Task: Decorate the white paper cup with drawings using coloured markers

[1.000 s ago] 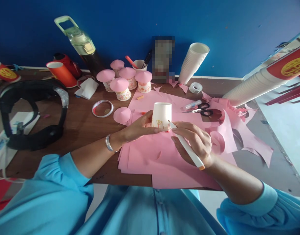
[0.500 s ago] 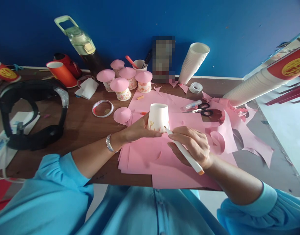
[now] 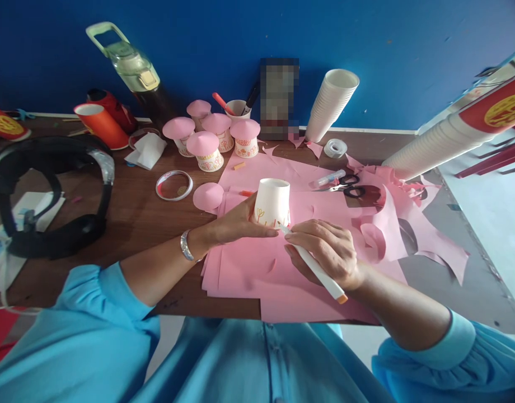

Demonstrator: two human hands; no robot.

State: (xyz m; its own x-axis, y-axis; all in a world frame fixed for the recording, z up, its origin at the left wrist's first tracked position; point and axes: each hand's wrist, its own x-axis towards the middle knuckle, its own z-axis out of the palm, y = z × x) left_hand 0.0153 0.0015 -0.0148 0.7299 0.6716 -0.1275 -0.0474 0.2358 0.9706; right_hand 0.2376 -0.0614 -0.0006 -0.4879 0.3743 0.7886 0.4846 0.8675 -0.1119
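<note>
My left hand [image 3: 244, 221] grips a white paper cup [image 3: 272, 197] that is held upside down over the pink paper [image 3: 240, 268]. Orange flower and stem marks run along the cup's wide lower edge. In my right hand [image 3: 327, 249] is a white marker [image 3: 318, 268] with an orange end, its tip at the drawn band of the cup. To the left lies a pink paper cone [image 3: 208, 197]. Several decorated cups with pink cone tops [image 3: 202, 144] stand behind it.
Black scissors [image 3: 353, 186], a tape roll [image 3: 335, 148] and pink scraps lie to the right. Stacked white cups [image 3: 332, 103] stand against the blue wall. At left are a tape ring [image 3: 174, 186], a black head strap [image 3: 51, 246], a red cup [image 3: 102, 126] and a bottle [image 3: 135, 73].
The marker's tip has shifted slightly left and down along the cup's lower edge, my right hand moving with it. The left hand keeps its hold on the cup.
</note>
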